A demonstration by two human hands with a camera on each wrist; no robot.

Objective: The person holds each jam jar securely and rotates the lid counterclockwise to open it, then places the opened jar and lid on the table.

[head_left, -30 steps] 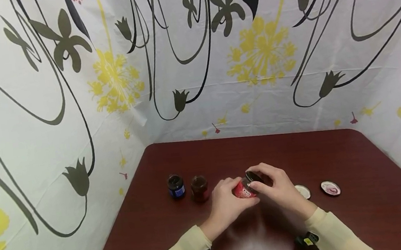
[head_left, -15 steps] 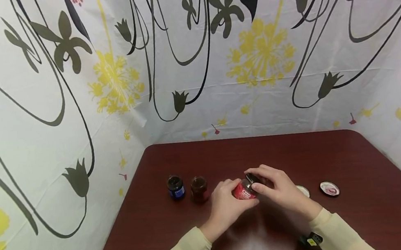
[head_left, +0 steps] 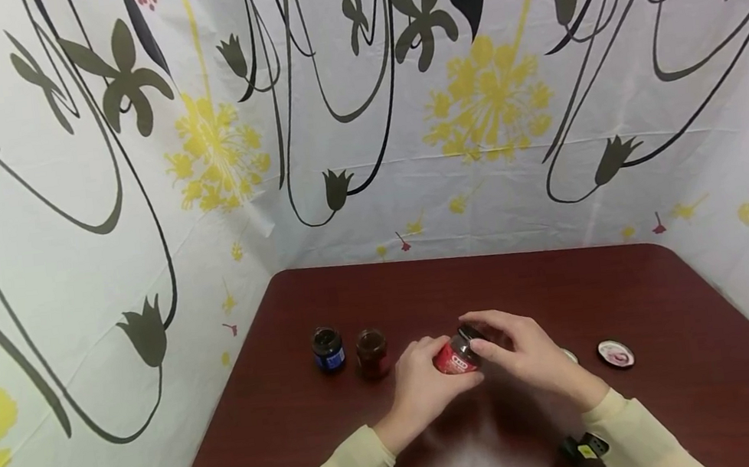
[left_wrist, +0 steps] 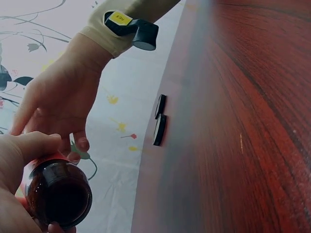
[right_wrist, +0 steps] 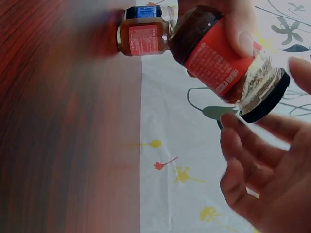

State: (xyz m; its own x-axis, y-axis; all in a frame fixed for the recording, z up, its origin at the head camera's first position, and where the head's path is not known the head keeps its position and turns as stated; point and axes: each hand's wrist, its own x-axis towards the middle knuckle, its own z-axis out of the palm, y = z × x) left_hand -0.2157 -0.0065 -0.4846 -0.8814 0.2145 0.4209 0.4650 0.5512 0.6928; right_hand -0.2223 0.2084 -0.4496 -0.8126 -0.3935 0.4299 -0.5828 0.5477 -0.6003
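Observation:
My left hand point(head_left: 426, 382) grips a glass jar point(head_left: 454, 357) with a red label and dark contents, holding it tilted above the table. In the right wrist view its black lid point(right_wrist: 267, 99) sits on the neck, where the clear glass is smeared inside. My right hand point(head_left: 527, 351) has thumb and fingers on either side of this lid, the fingertips right at its edge. Seen from the left wrist, the dark base of the jar faces the camera, and the right hand point(left_wrist: 65, 97) is behind it.
A blue-labelled jar point(head_left: 328, 349) and a brown jar with a red label point(head_left: 373, 353) stand lidless at the left on the dark red table point(head_left: 491, 282). One lid point(head_left: 615, 354) lies at the right; another point(head_left: 571, 354) is mostly hidden by my right hand. Patterned cloth point(head_left: 364, 142) surrounds the table.
My right hand has turned slightly around the lid and its wrist has shifted right, covering more of the nearer loose lid. My left hand and the jar have barely moved.

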